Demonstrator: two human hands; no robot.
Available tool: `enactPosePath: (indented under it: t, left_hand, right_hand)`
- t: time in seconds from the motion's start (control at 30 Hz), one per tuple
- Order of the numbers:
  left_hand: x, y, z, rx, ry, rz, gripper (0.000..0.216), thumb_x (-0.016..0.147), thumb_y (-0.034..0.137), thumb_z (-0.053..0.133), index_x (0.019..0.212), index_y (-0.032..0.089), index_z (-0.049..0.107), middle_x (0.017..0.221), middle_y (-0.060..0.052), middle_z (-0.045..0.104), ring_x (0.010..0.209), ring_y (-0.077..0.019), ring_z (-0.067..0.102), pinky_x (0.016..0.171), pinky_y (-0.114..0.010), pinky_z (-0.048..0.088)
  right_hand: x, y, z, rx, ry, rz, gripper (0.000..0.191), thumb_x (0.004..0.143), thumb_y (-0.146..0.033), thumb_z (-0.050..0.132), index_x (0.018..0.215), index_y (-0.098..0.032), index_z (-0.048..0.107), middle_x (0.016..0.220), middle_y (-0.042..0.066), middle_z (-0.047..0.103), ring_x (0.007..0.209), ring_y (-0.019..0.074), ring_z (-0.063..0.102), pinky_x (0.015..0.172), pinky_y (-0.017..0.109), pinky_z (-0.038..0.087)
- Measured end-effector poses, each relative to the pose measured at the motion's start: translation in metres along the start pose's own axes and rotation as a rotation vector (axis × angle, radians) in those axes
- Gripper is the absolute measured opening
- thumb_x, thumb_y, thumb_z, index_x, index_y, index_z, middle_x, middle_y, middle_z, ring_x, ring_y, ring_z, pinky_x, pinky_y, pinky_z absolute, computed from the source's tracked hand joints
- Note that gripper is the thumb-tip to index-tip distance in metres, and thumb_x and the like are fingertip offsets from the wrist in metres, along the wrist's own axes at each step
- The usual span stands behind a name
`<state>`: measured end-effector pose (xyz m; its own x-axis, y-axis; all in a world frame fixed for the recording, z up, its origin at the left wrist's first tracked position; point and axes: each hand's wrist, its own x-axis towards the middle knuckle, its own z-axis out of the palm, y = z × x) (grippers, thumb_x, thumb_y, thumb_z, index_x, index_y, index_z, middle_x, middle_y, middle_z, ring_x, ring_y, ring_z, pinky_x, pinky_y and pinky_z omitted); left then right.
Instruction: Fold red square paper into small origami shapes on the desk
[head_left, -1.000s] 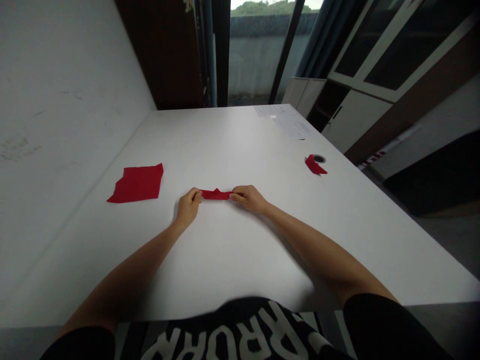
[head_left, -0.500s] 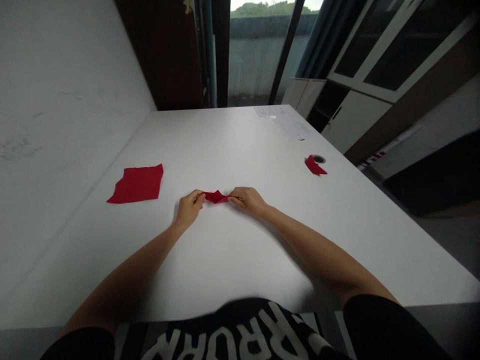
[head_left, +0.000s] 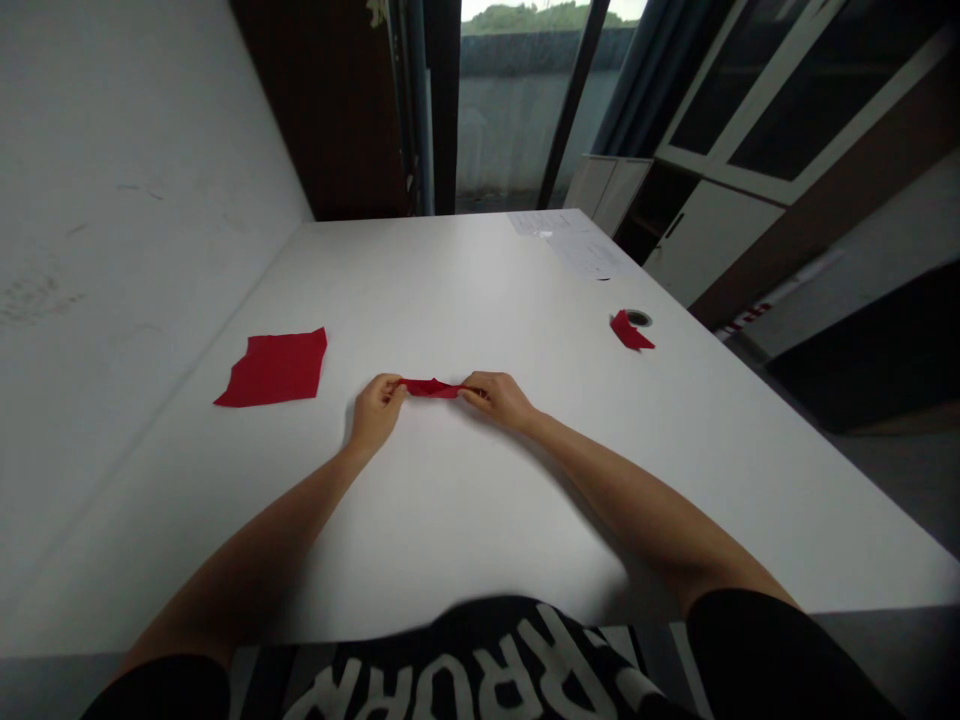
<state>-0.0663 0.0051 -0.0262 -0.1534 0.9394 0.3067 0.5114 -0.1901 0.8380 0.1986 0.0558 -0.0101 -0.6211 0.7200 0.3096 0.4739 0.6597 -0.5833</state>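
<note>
A narrow, folded strip of red cloth [head_left: 433, 389] stretches between my two hands, just over the white table. My left hand [head_left: 376, 405] pinches its left end between thumb and fingers. The right end is pinched by my right hand [head_left: 496, 398], whose curled fingers partly hide it. Off to the left, a flat red cloth piece [head_left: 277, 368] with uneven edges lies apart from both hands. A smaller, crumpled red piece [head_left: 630, 332] rests on the right side of the table.
The white table [head_left: 465, 540] meets a wall [head_left: 135, 200] on the left. Beside the small red piece is a round, dark-centred grommet or ring [head_left: 638, 318]. Papers [head_left: 577, 250] lie at the far right corner. Cabinets [head_left: 712, 230] stand beyond the table's right edge.
The red strip has been drawn straighter and flatter; its raised middle peak is lower. My left hand has shifted slightly left and away from me. My right hand has barely moved.
</note>
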Motion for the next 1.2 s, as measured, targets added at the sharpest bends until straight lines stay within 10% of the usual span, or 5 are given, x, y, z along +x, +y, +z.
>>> enactPosePath:
  t: [0.33, 0.77, 1.2]
  left_hand:
    - [-0.005, 0.020, 0.000, 0.101, -0.109, 0.303, 0.022, 0.091, 0.024, 0.063, 0.112, 0.024, 0.069, 0.117, -0.007, 0.066, 0.114, -0.0220, 0.061, 0.104, -0.040, 0.048]
    - [-0.005, 0.014, 0.003, 0.034, -0.160, 0.221, 0.014, 0.091, 0.023, 0.059, 0.101, 0.022, 0.070, 0.103, -0.006, 0.069, 0.096, -0.0193, 0.066, 0.089, -0.034, 0.052]
    - [-0.002, -0.001, 0.004, -0.005, -0.085, 0.090, 0.021, 0.092, 0.035, 0.057, 0.106, 0.023, 0.068, 0.110, -0.005, 0.069, 0.099, -0.0197, 0.067, 0.089, -0.035, 0.055]
  right_hand:
    - [-0.003, -0.006, 0.004, -0.135, -0.065, -0.148, 0.028, 0.103, -0.035, 0.048, 0.103, -0.020, 0.072, 0.086, 0.006, 0.068, 0.078, 0.0161, 0.059, 0.070, 0.026, 0.038]
    - [-0.003, -0.012, 0.004, -0.235, -0.081, -0.220, 0.022, 0.100, -0.029, 0.049, 0.098, -0.021, 0.069, 0.084, 0.006, 0.067, 0.076, 0.0168, 0.056, 0.070, 0.027, 0.036]
    - [-0.057, 0.124, -0.140, -0.405, 0.606, 0.663, 0.027, 0.093, -0.035, 0.054, 0.086, -0.016, 0.072, 0.076, 0.007, 0.069, 0.069, 0.0186, 0.055, 0.066, 0.029, 0.034]
